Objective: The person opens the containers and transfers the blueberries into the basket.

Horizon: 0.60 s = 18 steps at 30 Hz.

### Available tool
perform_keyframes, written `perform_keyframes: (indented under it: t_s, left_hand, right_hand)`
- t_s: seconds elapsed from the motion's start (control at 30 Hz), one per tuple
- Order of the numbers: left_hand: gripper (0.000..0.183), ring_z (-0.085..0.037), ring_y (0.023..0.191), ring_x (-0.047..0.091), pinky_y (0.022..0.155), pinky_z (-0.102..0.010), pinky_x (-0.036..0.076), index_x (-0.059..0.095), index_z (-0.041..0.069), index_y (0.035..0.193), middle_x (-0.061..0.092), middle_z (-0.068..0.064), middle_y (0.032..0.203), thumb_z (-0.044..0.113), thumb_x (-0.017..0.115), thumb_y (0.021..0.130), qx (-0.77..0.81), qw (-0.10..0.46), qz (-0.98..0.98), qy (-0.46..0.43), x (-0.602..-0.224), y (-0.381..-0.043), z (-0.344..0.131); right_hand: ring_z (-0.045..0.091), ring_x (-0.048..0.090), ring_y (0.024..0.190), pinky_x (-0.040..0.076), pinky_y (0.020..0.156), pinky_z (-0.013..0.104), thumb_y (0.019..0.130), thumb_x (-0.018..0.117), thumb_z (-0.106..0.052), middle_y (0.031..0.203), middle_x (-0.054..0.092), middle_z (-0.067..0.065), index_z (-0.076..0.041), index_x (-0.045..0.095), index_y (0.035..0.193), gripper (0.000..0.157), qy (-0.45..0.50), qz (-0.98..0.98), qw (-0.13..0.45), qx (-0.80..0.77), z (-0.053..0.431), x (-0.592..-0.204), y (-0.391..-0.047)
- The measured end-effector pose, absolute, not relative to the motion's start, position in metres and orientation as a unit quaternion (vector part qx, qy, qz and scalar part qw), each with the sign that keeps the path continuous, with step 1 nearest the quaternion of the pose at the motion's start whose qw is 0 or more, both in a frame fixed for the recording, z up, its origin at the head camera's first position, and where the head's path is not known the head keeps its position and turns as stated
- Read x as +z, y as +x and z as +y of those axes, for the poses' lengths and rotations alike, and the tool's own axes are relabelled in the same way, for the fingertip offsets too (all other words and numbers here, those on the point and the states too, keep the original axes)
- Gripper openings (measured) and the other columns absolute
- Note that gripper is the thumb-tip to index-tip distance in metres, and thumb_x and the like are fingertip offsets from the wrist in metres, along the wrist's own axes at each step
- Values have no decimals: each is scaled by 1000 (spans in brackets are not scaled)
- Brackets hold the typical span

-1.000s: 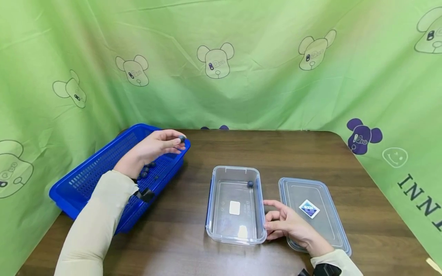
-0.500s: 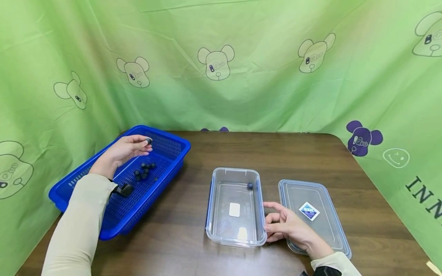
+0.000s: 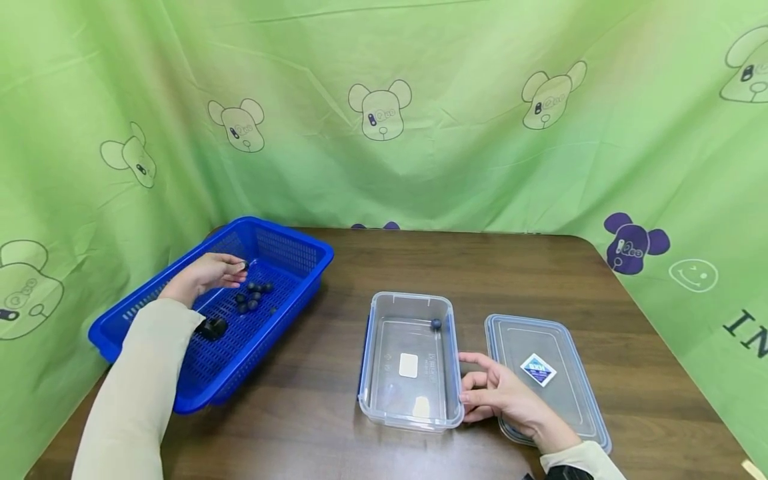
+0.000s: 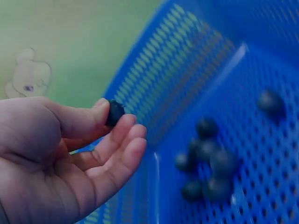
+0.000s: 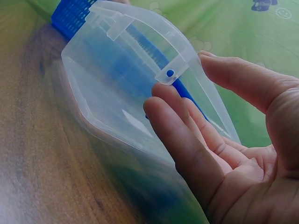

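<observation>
My left hand (image 3: 211,275) is over the blue plastic basket (image 3: 294,243) and pinches a blueberry (image 4: 115,113) between thumb and fingertips. Below it, several blueberries (image 3: 253,297) lie clustered on the basket floor; one blueberry (image 4: 270,102) sits apart in the left wrist view. A clear plastic container (image 3: 390,397) stands uncovered on the table, with a single blueberry (image 3: 436,325) inside near its far right corner. My right hand (image 3: 507,393) rests against the container's right side, its fingers loosely bent along the outer wall and the thumb at the rim.
To the right of the container lies its clear lid (image 3: 573,387) with a blue-and-white label (image 3: 538,369), partly under my right wrist. A green printed curtain (image 3: 456,167) encloses the brown wooden table (image 3: 384,260) at the back and sides.
My left hand moved left from the basket's far right corner, then dipped lower into the basket, the blueberry still pinched. The right hand and container stay put.
</observation>
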<state>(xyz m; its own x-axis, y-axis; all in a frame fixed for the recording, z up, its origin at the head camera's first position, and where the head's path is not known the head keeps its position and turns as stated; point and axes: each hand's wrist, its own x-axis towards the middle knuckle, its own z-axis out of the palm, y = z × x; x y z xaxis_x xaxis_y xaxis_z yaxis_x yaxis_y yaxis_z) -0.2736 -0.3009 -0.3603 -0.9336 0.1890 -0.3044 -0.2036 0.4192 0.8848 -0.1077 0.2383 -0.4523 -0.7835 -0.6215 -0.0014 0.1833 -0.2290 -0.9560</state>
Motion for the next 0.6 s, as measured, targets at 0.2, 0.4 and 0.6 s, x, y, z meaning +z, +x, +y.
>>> perform_keyframes:
  t_s: [0.2, 0.4, 0.6]
  left_hand:
    - [35, -17, 80, 63, 77, -34, 60, 58, -17, 120, 64, -18, 99, 12, 61, 100, 509, 200, 837, -7, -413, -307, -344]
    - [24, -11, 65, 60, 67, -36, 61, 65, -6, 94, 58, -4, 73, 18, 69, 95, 482, 232, 845, -18, -518, -383, -417]
    - [11, -8, 61, 55, 66, -31, 59, 69, -4, 89, 56, 1, 70, 6, 67, 94, 432, 228, 871, -52, -454, -325, -362]
  right_hand:
    - [21, 71, 76, 62, 69, 38, 93, 59, 9, 93, 67, 4, 16, 10, 142, 70, -195, 563, 264, -758, 238, -453, -108]
    - [21, 71, 76, 62, 69, 38, 93, 59, 8, 93, 67, 3, 16, 10, 142, 70, -194, 564, 263, -758, 239, -455, -107]
    - [21, 71, 75, 62, 69, 38, 93, 60, 9, 93, 68, 4, 14, 18, 142, 65, -196, 562, 264, -759, 238, -456, -107]
